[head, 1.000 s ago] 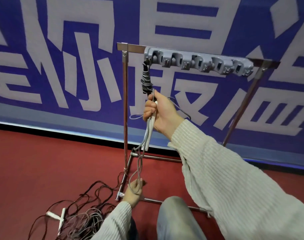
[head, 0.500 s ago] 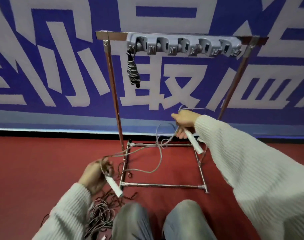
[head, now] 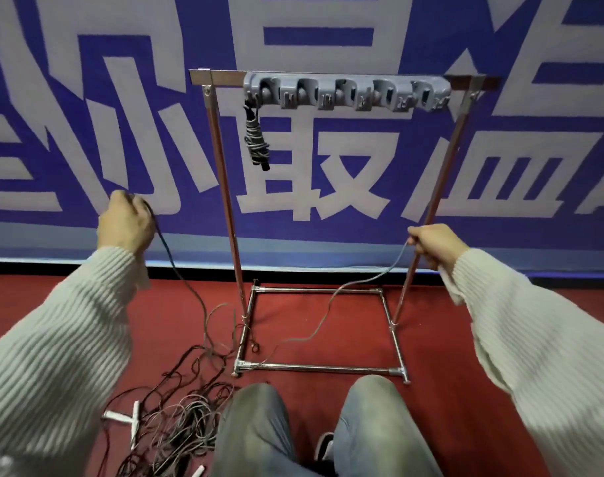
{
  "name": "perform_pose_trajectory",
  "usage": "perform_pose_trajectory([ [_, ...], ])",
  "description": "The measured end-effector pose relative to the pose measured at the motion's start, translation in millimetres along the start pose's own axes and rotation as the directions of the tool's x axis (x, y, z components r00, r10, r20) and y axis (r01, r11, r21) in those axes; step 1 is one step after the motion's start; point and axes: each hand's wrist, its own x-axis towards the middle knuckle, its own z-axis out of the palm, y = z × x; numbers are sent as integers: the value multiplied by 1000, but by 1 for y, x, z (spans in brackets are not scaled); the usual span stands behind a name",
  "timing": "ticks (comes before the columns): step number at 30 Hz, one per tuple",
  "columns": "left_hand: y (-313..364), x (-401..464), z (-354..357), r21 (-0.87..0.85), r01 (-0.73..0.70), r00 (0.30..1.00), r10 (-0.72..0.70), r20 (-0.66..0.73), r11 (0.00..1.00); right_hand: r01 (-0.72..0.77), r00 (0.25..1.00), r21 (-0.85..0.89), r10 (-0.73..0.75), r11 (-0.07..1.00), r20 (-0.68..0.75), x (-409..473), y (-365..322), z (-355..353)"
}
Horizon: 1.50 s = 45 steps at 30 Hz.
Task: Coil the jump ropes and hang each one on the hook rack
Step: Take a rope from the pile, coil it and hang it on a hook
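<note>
- Hook rack (head: 345,94): stands between the two grips and above them; chrome tube frame, square base on the red floor (head: 431,356), grey moulded plastic strip of hooks along the top bar. Rigid, smooth; looks light enough to tip if a rope is tugged against it.
- Loose rope pile (head: 176,418): below the left grip, by the knees; thin dark and grey cords tangled over each other, white handles (head: 133,420) lying among them. Limp, springy cord; judged likely to snag when one strand is pulled free.
- Rope in hand (head: 328,311): thin grey cord, stretched between both grips, sagging to the floor between them and trailing across the rack's base. Light, soft, slightly slick plastic; holds no shape of its own. Best taken at the handles, then wound in even loops, since the cord itself slides through fingers.
- Hung rope (head: 257,139): up and right of the left grip, dangling from the leftmost hook; dark handles bundled tight with cord wrapped round them. Compact, stiff bundle. Remaining hooks bare.
- Left hand (head: 125,225): raised left of the rack, fingers curled, clamped on the cord that drops from it.
- Right hand (head: 434,246): beside the rack's right post, fist closed, clamped on the other end of the cord; whether a handle sits inside the fist, cannot tell.
</note>
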Motion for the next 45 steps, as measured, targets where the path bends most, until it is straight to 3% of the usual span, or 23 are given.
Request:
perform_pose_trajectory([
  [2, 5, 4, -18, -25, -50, 999, 50, 3, 998, 72, 994, 141, -58, 987, -97, -2, 1, -18],
  [4, 14, 16, -34, -197, 18, 997, -32, -71, 980, 130, 981, 168, -102, 977, -165, -5, -8, -36],
  [8, 28, 9, -50, -158, 20, 991, 2, 135, 987, 186, 960, 75, -164, 980, -229, -7, -22, -48],
  [10, 37, 0, -50, -209, 4, 985, 32, 169, 978, 188, 968, 6, -184, 982, -169, -10, -28, -45],
  [11, 41, -8, -49, -215, -21, 964, 77, 255, 976, 188, 970, 9, -184, 982, -161, -12, -31, -44],
  [13, 54, -19, -49, -320, 20, 938, 93, 334, 947, 189, 971, 95, -171, 977, -166, -18, -41, -41],
  [16, 81, -41, -44, -607, 194, 912, 86, 401, 771, 151, 989, 77, -149, 986, -22, -36, -55, -32],
  [17, 88, -51, -38, -624, 218, 896, 100, 433, 750, 159, 987, 54, -160, 986, 20, -41, -56, -26],
  [21, 101, -84, -2, -496, 232, 851, 71, 520, 837, 135, 988, 38, -138, 990, 71, -59, -57, -4],
  [27, 106, -105, 23, -592, 421, 762, 86, 642, 687, 111, 985, 71, -119, 991, 125, -77, -56, 8],
  [28, 105, -108, 27, -581, 406, 758, 95, 645, 705, 113, 984, 84, -123, 990, 127, -79, -55, 8],
  [31, 109, -115, 37, -503, 296, 787, 91, 610, 812, 87, 988, 189, -109, 978, 113, -80, -55, 7],
  [34, 120, -128, 44, -563, 443, 748, 58, 661, 698, 7, 978, 456, -102, 890, 184, -86, -58, 8],
  [36, 126, -143, 50, -624, 497, 718, 118, 686, 602, -58, 953, 639, -147, 767, 264, -98, -61, 14],
  [38, 131, -158, 57, -663, 485, 700, 201, 685, 570, -76, 926, 723, -221, 687, 307, -113, -65, 30],
  [40, 137, -173, 64, -667, 476, 670, 255, 697, 573, 17, 916, 652, -273, 758, 294, -129, -67, 50],
  [42, 144, -188, 67, -675, 446, 634, 324, 702, 588, 144, 923, 467, -289, 872, 255, -147, -70, 68],
  [45, 153, -202, 64, -706, 469, 612, 380, 693, 531, 250, 920, 286, -319, 925, 229, -167, -74, 81],
])
